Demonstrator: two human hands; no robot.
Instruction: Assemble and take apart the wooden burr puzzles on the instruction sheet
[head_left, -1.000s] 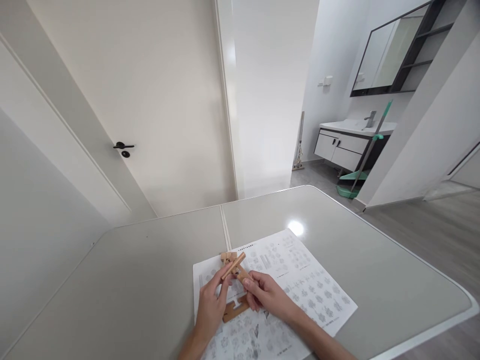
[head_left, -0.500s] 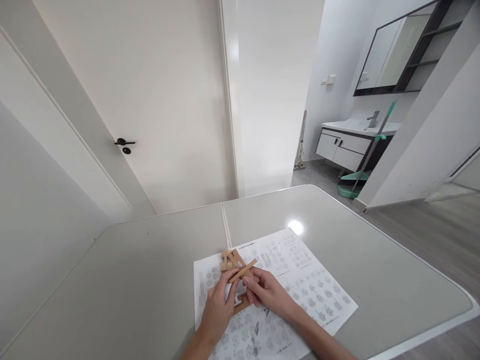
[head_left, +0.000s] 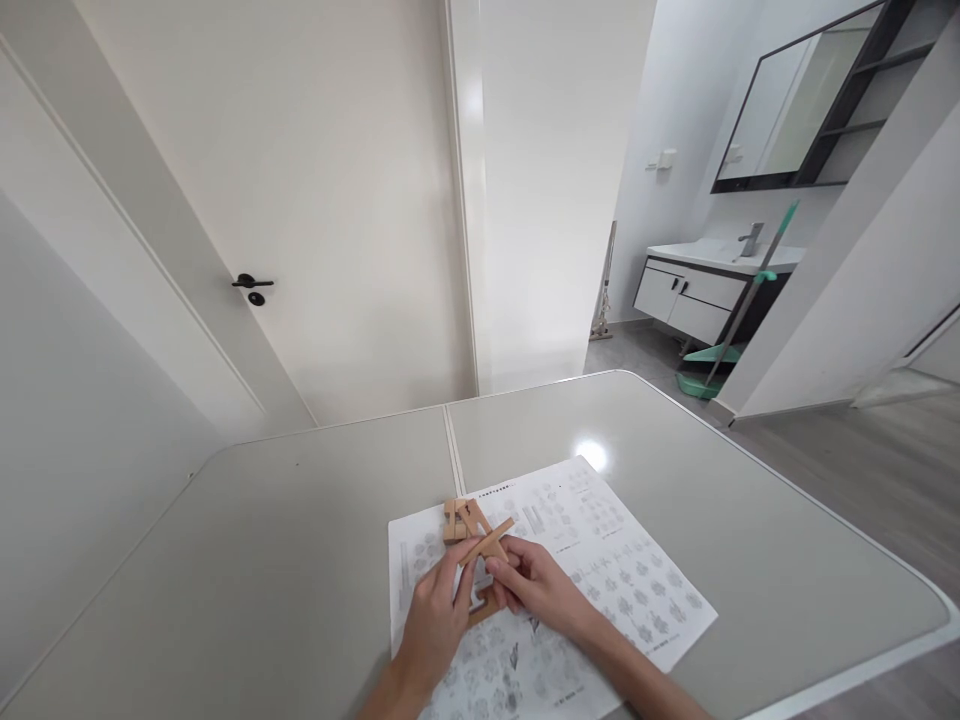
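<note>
My left hand (head_left: 433, 612) pinches the lower left end of a narrow wooden strip (head_left: 498, 533), its fingers closed. The strip slants up to the right and crosses over a flat wooden piece (head_left: 475, 514) with a dark mark near its far end. Closed around the near end of that flat piece is my right hand (head_left: 541, 585). Just beyond my fingers, a notched wooden block (head_left: 451, 522) rests on the printed sheet. Another notched wooden piece (head_left: 480, 612) lies below, between my hands and partly hidden by them. Whether strip and flat piece interlock, I cannot tell.
Under the pieces lies a white printed sheet (head_left: 630, 560) with rows of small grey figures. It rests on a pale grey table (head_left: 285, 580) with a white edge and a seam. Beyond stand a door (head_left: 337, 220), a sink cabinet (head_left: 690, 295) and a green dustpan (head_left: 701, 385).
My left fingers cover slightly more of the strip's lower end. Both hands and the wooden pieces stay in nearly the same place, and the view has shifted a little.
</note>
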